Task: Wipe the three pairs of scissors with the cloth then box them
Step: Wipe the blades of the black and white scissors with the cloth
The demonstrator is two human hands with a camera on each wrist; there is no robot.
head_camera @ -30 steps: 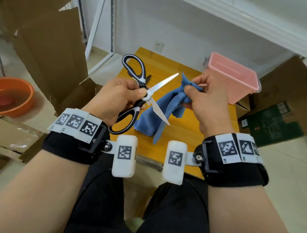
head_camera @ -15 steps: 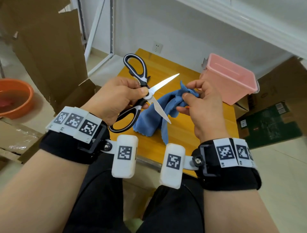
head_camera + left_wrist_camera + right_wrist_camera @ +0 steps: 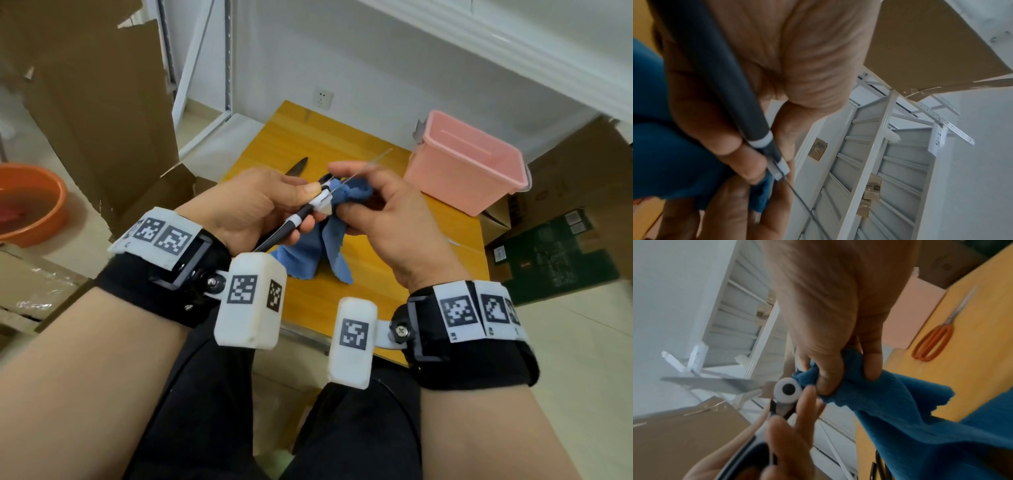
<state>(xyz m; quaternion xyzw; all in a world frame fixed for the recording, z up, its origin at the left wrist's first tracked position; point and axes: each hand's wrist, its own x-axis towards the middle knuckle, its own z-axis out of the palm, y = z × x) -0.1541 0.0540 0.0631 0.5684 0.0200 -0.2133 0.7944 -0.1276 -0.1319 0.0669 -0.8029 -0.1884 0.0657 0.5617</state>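
My left hand (image 3: pixel 260 205) grips the black-and-white scissors (image 3: pixel 320 202) near the pivot and holds them edge-on above the wooden table (image 3: pixel 376 274). One thin blade points up and to the right. My right hand (image 3: pixel 387 212) pinches the blue cloth (image 3: pixel 352 193) against the scissors by the pivot, and the rest of the cloth hangs down to the table. In the right wrist view the white pivot (image 3: pixel 787 390) and one blade (image 3: pixel 711 384) show beside the bunched cloth (image 3: pixel 900 402). The pink box (image 3: pixel 469 164) stands open at the table's far right.
Orange-handled scissors (image 3: pixel 933 344) lie on the table near the pink box (image 3: pixel 914 313). A dark blade tip (image 3: pixel 298 167) shows on the table behind my left hand. Cardboard boxes (image 3: pixel 102 102) stand at the left, and an orange basin (image 3: pixel 30 202) sits on the floor.
My left hand has turned the scissors from flat to edge-on. My right hand has brought the bunched cloth in against them at the pivot. Both hands sit closer together.
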